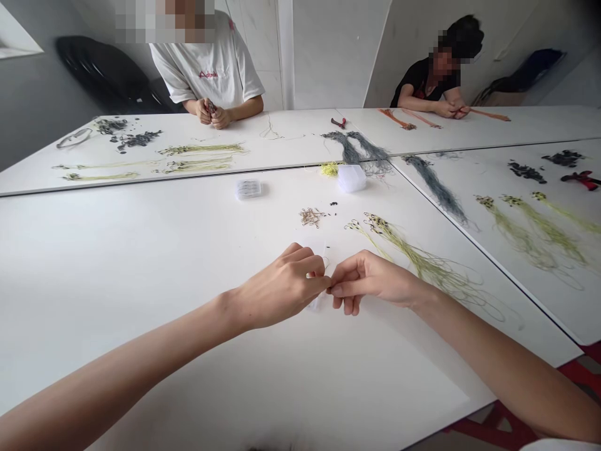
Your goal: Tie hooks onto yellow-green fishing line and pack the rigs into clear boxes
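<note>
Our left hand [292, 280] and right hand [382, 279] meet, fingers pinched on a thin piece [327, 261], mostly hidden between their tips. Beyond, toward the far edge of the surface [141, 263], bronze-coloured hooks [310, 217] lie piled; toward its right edge spread yellow-green cords [416, 250], dark at their bunched ends.

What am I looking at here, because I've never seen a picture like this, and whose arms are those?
There's no machine. This single picture comes from a camera worn on someone's head, looking forward and down, so the bare arms are the wearer's own. Their left hand and right hand meet at the tips, seeming to pinch a small item, mostly hidden. On the white table beyond them lie a pile of brownish hook-like pieces, yellow-green strands and two plastic boxes. Farther off are a person in white and another in black.
</note>
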A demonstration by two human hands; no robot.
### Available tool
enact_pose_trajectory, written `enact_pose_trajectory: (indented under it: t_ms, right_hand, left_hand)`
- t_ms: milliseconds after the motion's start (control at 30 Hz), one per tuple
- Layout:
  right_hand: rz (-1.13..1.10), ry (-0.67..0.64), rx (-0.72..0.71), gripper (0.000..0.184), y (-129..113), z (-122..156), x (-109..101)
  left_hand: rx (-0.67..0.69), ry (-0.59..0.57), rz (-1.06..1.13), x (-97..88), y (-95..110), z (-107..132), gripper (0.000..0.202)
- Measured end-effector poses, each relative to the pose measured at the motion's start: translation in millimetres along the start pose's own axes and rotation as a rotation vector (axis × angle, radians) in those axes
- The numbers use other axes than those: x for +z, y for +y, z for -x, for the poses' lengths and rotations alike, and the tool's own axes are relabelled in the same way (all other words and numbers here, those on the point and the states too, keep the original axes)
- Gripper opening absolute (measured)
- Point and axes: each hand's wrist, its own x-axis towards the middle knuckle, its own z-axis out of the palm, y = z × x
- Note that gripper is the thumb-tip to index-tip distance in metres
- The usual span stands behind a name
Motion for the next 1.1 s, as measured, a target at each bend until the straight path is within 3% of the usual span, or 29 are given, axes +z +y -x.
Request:
enact_pose_trajectory:
  t_ms: [233,467,600,767,900,1100]
  right_hand:
    - [-0.029,0.011,0.011,0.024,1,0,-1]
    - [-0.011,0.183,-0.082,0.019,1,-2,6]
    - [0.064,0.351,-0.206,0.021,4,-3,15]
    - [0.291,0.547,-0.36,0.016,8,-2,23]
    - [0.573,0.623,-0.506,0.012,10,-2,27]
    - [0.918,0.696,-0.615,0.02,17,-4,27]
  left_hand:
    - [-0.009,0.04,-0.011,0.3,0,-1,0.022]
    - [-0.204,0.096,0.018,0.3,-5,-1,0.024]
    - [-0.481,0.156,0.301,3.2,-2,-3,0.024]
    - [-0.826,0.173,0.904,8.6,1,-4,0.027]
    - [-0.924,0.207,1.236,13.9,2,-4,0.031]
    - [-0.959,0.235,1.399,19.2,6,-7,0.031]
